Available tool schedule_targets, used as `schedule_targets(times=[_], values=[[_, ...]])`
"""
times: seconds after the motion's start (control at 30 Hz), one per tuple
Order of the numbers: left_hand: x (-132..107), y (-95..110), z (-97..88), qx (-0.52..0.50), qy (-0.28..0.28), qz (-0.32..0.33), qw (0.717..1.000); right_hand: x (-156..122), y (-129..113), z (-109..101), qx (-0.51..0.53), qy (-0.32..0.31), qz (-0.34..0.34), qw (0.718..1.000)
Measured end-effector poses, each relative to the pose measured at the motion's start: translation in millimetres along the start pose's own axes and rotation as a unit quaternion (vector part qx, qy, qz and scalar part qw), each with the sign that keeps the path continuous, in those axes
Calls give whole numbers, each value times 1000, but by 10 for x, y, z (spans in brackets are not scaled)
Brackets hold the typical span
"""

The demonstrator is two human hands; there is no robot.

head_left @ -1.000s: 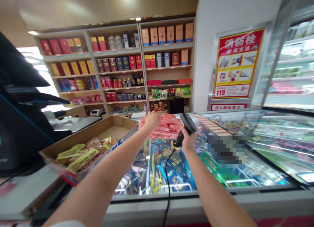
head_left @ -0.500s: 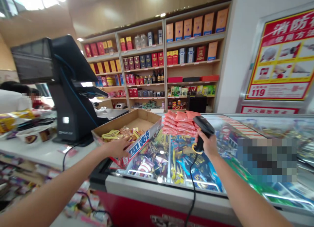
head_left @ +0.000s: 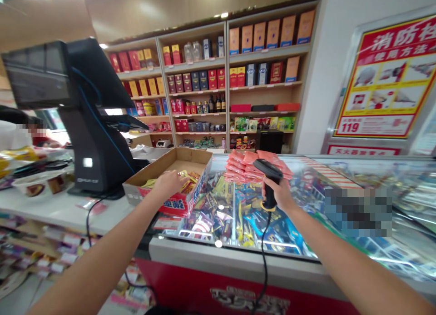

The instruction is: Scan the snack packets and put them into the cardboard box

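Observation:
My right hand (head_left: pixel 279 194) is closed around the handle of a black corded barcode scanner (head_left: pixel 269 174), held above the glass freezer lid (head_left: pixel 306 201). Its head points toward a stack of red-orange snack packets (head_left: pixel 250 167) lying on the lid. My left hand (head_left: pixel 168 183) reaches into an open cardboard box (head_left: pixel 177 201) holding yellow and orange snack packets (head_left: pixel 189 178). The fingers curl down onto the packets; whether they grip one is hidden.
A black checkout terminal (head_left: pixel 88 124) stands on the white counter (head_left: pixel 61 208) at left, with another person (head_left: pixel 13 128) behind it. Shelves of boxed goods and bottles (head_left: pixel 211 83) fill the back wall. A red fire-safety poster (head_left: pixel 384 87) hangs at right.
My left hand left the red-orange stack and swung left into the cardboard box. The view panned left, bringing in the terminal. The scanner stayed in my right hand.

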State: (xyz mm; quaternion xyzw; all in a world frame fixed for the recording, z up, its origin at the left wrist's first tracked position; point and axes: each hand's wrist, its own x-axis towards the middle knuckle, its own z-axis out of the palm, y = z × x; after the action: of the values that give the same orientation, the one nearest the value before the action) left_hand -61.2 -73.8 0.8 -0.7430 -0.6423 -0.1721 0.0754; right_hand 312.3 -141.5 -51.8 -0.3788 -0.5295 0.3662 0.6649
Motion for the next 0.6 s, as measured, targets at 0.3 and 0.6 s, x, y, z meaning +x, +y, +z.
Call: schedule_targets(times=[0.3,0.6], values=[[51,50,-193,-34,-33,-46,998,66,112,114,55,-66,40,996],[192,1255,297,-657,54,-120,742,66,115,-176,74,-103,84,988]])
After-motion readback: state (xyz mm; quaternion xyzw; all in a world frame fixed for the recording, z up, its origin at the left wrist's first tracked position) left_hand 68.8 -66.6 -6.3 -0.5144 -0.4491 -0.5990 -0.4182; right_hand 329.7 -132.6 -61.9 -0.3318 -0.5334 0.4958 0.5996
